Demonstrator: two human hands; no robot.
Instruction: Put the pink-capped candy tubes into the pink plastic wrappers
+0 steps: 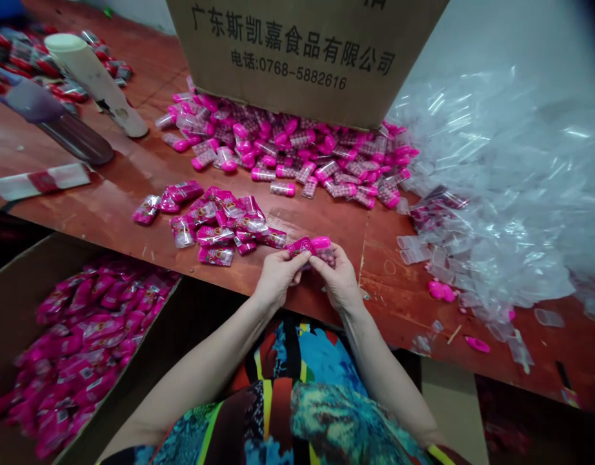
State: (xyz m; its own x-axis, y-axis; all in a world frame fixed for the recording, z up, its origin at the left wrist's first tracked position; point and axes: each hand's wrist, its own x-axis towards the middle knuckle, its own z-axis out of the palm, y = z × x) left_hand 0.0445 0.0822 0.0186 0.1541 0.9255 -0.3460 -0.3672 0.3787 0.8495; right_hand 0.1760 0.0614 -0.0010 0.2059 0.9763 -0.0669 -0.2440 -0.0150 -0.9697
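Observation:
Near the front edge of the table, my two hands meet. My left hand (277,276) pinches a small printed pink wrapper (298,246) between thumb and fingers. My right hand (341,278) is closed around a little clear candy bottle (321,243) with a pink cap, its cap end touching or close beside the wrapper. Left of my hands lies a loose group of pink wrapped candy packets (214,234). Beyond them spreads a heap of unwrapped pink-capped candy bottles (282,145). My fingers hide the lower part of the bottle.
A cardboard box (297,97) stands behind the bottle heap. Clear plastic pieces (501,213) pile up at right. A white cylinder (97,84) and a dark-bodied tool (60,123) occupy the left. Below the table edge, a carton (157,303) holds many pink packets.

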